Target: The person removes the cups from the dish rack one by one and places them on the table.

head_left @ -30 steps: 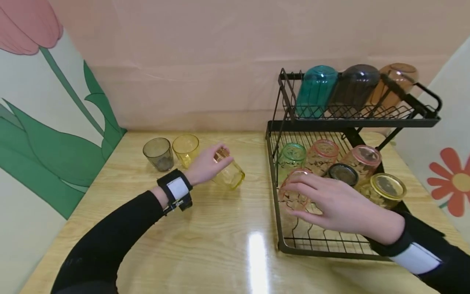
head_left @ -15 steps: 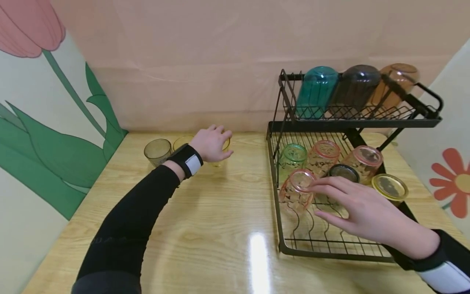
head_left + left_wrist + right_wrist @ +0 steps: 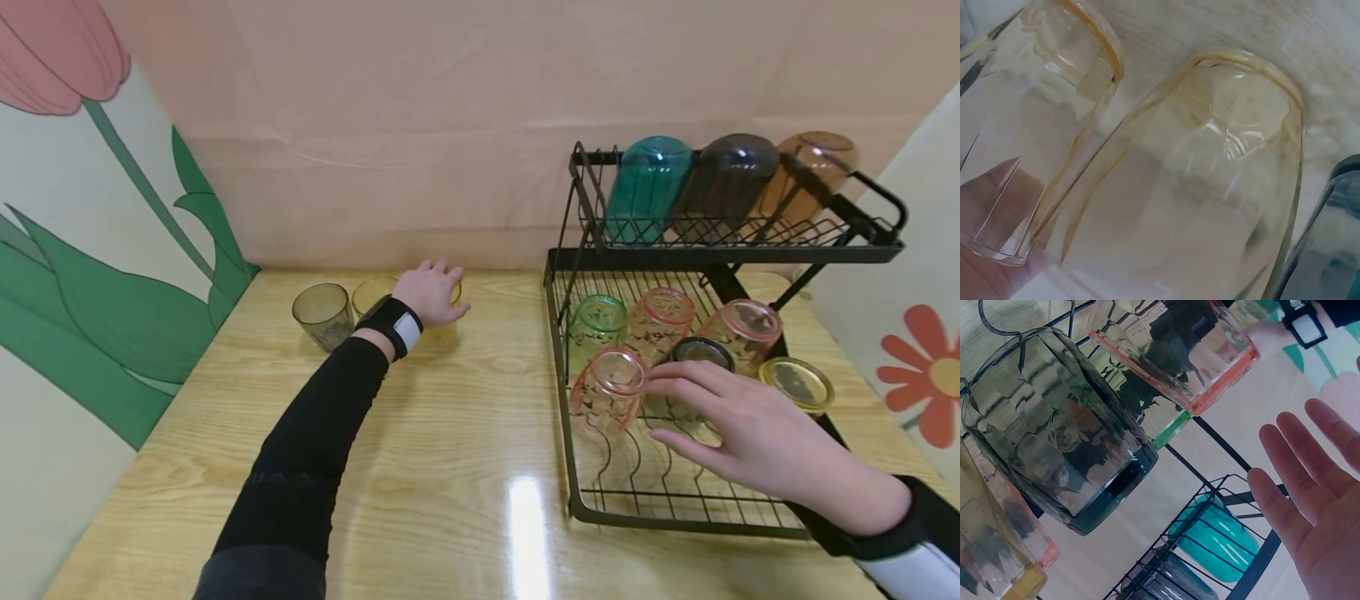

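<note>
My left hand [image 3: 429, 297] is at the back of the table, thumb and fingers around the rim of a yellow glass tumbler [image 3: 442, 332] standing upright. Much of that tumbler is hidden behind the hand; the left wrist view shows the clear wall of the tumbler [image 3: 1054, 81] with fingers behind it. A second yellow tumbler [image 3: 369, 293] stands close on its left, partly behind the wrist, and a grey tumbler [image 3: 322, 312] beyond that. Over the black wire rack, my right hand [image 3: 731, 425] hovers with relaxed fingers near an upside-down pink glass [image 3: 609, 392], holding nothing.
The two-tier black rack [image 3: 573, 467] fills the table's right side. Its lower tier carries several upturned glasses, among them a green glass [image 3: 598, 321] and a yellow-based glass [image 3: 797, 383]. A teal glass [image 3: 648, 187], a dark glass and an orange glass sit on top.
My left hand has carried the tilted yellow tumbler back and left, and it now stands upright beside the other yellow one. My right hand has drawn back to the right from the pink glass.
</note>
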The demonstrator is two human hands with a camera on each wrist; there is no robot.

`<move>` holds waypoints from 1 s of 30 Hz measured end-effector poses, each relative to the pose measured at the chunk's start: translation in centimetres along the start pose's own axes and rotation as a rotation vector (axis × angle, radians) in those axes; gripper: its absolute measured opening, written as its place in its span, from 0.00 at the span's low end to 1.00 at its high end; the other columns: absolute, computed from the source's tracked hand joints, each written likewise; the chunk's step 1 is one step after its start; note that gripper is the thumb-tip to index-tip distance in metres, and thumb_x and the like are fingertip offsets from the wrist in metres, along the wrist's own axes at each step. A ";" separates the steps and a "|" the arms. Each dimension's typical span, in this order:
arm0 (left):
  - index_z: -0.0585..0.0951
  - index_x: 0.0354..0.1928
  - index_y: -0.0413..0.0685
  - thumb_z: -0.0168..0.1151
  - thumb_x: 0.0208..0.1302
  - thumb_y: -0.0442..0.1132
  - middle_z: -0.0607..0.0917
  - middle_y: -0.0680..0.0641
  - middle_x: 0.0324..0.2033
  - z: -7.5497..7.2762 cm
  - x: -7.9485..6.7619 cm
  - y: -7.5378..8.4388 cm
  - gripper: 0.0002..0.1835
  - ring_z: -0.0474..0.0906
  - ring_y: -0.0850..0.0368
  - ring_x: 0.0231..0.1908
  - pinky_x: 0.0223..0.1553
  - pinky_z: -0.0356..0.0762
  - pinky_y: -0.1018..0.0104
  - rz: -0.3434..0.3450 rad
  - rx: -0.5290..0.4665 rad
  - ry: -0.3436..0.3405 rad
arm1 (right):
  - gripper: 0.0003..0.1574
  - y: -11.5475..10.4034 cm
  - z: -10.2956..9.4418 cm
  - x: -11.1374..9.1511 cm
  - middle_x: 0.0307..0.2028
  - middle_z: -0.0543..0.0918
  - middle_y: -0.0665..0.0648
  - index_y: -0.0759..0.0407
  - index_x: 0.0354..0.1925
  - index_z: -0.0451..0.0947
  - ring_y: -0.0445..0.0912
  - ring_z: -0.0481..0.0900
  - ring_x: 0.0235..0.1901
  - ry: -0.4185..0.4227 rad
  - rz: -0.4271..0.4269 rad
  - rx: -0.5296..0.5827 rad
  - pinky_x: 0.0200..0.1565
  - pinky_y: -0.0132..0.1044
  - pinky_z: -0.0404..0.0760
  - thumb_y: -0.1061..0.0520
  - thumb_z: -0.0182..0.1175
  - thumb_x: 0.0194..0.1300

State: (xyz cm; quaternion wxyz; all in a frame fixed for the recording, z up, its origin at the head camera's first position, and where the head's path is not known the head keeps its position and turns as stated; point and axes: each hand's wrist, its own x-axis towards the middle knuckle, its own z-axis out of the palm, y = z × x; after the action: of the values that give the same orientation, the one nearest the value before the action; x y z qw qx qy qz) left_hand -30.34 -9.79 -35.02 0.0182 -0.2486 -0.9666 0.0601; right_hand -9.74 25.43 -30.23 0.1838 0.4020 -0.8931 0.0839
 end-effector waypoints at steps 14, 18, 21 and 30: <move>0.64 0.60 0.52 0.45 0.61 0.63 0.69 0.43 0.53 2.0 0.5 -0.3 0.31 0.65 0.46 0.49 0.43 0.69 0.54 0.000 -0.035 0.025 | 0.28 0.0 0.0 -0.5 0.47 0.74 0.45 0.48 0.48 0.74 0.35 0.74 0.35 0.027 0.008 0.001 0.30 0.31 0.74 0.45 0.66 0.47; 0.63 0.61 0.53 0.44 0.60 0.66 0.68 0.44 0.55 1.8 0.4 -0.2 0.34 0.64 0.45 0.51 0.45 0.68 0.53 -0.005 -0.058 0.003 | 0.27 0.0 0.0 -0.7 0.48 0.73 0.44 0.47 0.49 0.74 0.35 0.74 0.35 0.017 0.015 -0.002 0.31 0.32 0.75 0.43 0.65 0.49; 0.61 0.64 0.54 0.42 0.57 0.70 0.66 0.44 0.58 1.5 0.2 -0.1 0.39 0.61 0.44 0.56 0.50 0.65 0.50 -0.012 -0.068 -0.020 | 0.31 -0.1 0.0 -0.7 0.50 0.73 0.46 0.47 0.52 0.72 0.37 0.74 0.39 -0.004 0.034 -0.003 0.32 0.35 0.75 0.41 0.65 0.49; 0.56 0.68 0.58 0.32 0.51 0.79 0.55 0.43 0.66 0.3 -1.3 1.2 0.47 0.45 0.46 0.66 0.60 0.42 0.42 0.179 0.001 0.135 | 0.66 -0.2 0.8 0.1 0.70 0.37 0.58 0.46 0.70 0.44 0.57 0.44 0.66 -0.161 0.134 -0.017 0.52 0.59 0.63 0.21 0.57 0.41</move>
State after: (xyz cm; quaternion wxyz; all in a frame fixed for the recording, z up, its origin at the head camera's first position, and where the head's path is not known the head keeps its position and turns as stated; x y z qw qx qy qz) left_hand -28.62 -9.41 -35.46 0.0778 -0.3373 -0.9371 0.0452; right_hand -9.85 24.97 -30.94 0.1086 0.3452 -0.9305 0.0560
